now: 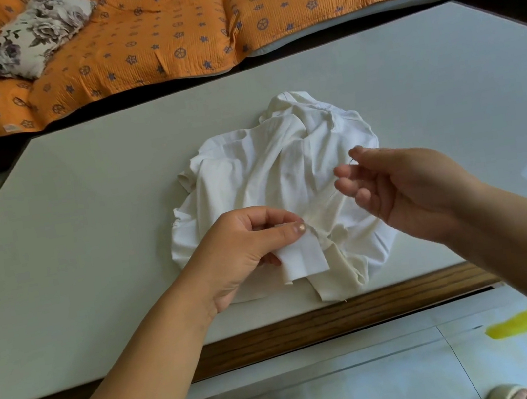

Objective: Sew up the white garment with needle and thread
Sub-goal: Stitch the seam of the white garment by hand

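Note:
The white garment (282,175) lies crumpled on the pale table (99,197) near its front edge. My left hand (246,250) pinches a folded white edge of the garment between thumb and fingers and holds it a little off the pile. My right hand (402,191) is raised above the garment's right side, its thumb and forefinger pinching a thin needle (352,158) that is barely visible. A faint thread seems to run from the needle down toward the pinched edge. The other right fingers are loosely curled.
The table has a wooden front rim (310,326). Behind it stands a sofa under an orange patterned cover (192,20) with a floral pillow (32,32). Tiled floor (353,381) lies below, and a yellow smear (520,322) shows at the right.

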